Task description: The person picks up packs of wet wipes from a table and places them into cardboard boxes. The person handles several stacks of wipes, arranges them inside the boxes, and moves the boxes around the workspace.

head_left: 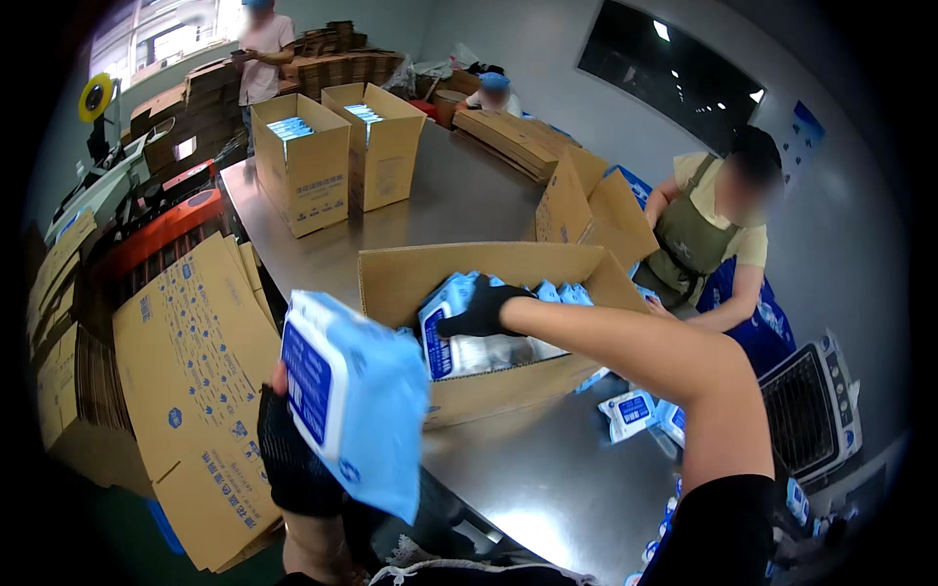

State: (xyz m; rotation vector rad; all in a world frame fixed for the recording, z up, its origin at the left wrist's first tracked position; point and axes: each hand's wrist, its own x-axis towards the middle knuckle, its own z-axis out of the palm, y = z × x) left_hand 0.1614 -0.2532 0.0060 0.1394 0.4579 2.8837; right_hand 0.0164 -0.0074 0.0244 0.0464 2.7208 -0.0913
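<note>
left fingers (279, 378) grip a pack (376, 396) outside the carton edge (513, 386) — right fingers (481, 310) clasp another pack (442, 350) within

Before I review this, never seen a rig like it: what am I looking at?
No machine here: these are a person's own hands, in black gloves. The single picture comes from the left of two fisheye cameras on that person's head, looking down, so straight edges bend. The left hand holds a blue pack. The right hand is inside an open box, on other packs. The box sits on a metal table, with loose packs to its right and two filled boxes farther back.
</note>
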